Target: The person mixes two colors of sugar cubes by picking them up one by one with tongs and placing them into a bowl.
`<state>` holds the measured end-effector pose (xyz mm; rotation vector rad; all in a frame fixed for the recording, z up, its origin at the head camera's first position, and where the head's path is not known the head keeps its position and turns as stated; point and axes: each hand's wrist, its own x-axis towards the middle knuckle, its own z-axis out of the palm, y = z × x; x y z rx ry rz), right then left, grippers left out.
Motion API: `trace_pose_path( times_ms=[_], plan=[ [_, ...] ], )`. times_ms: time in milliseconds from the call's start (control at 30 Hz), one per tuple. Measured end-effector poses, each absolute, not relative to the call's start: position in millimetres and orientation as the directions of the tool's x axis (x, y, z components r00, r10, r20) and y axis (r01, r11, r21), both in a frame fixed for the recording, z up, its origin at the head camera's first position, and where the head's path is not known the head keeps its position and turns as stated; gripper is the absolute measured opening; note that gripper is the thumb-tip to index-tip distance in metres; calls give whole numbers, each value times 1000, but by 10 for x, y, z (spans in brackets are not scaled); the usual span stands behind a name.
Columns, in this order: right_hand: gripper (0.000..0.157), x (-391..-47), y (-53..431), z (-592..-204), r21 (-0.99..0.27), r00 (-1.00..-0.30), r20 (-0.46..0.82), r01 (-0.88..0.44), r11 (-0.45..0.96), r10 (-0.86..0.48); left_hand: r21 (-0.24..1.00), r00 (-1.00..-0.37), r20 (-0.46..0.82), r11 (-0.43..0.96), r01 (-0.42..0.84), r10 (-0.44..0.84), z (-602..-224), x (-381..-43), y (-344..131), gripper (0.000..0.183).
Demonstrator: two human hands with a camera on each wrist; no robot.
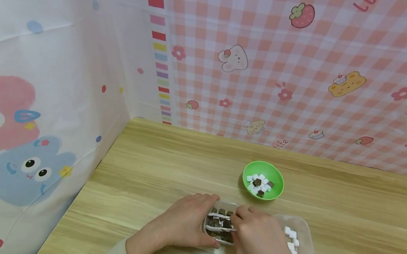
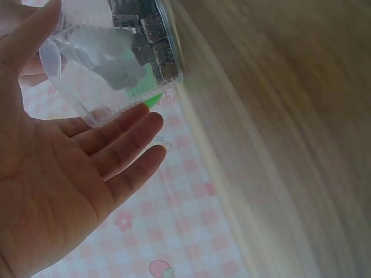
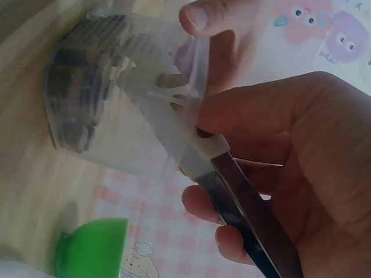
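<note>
My left hand [image 1: 184, 220] spans a clear plastic box [image 1: 231, 205], thumb on the near side and fingers along the far side. Dark brown cubes [image 2: 153, 29] cover the bottom of this box. In my right hand [image 1: 261, 237] I grip tongs with metal handles [image 3: 249, 208] and pale tips. The two pale arms of the tongs [image 1: 221, 228] reach inside the box, spread apart over the cubes. I cannot tell whether a cube is between the tips.
Behind the box stands a green bowl [image 1: 279, 188] holding white cubes and several brown ones. Right of my right hand, a second clear container [image 1: 307, 243] with white cubes [image 1: 292, 233] sits on the wooden table [image 1: 130, 177]. Patterned cloths hang behind and at the left.
</note>
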<state>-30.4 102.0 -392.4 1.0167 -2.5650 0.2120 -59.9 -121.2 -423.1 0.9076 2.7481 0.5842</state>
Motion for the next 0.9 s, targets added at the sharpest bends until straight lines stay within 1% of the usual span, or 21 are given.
trace_pose_path(
  times_ms=[133, 300, 633, 800, 900],
  plan=[
    [12, -302, 996, -3939, 23, -666, 378, -688, 725, -643, 422, -795, -63, 738, 527, 604, -4233, -599, -1213, 102],
    [10, -314, 985, -3952, 54, -640, 383, -704, 708, -666, 423, -797, -71, 742, 520, 600, -4236, -598, -1210, 102],
    [22, -342, 990, -3963, 112, -607, 375, -720, 685, -700, 436, -797, -59, 733, 522, 602, -4254, -597, -1220, 101],
    [21, -363, 1010, -3951, 127, -589, 389, -728, 674, -709, 436, -795, -52, 730, 527, 605, -4256, -600, -1223, 101],
    [20, -367, 1053, -3898, 100, -584, 413, -734, 672, -699, 439, -794, -45, 726, 529, 606, -4255, -601, -1219, 101]
  ],
)
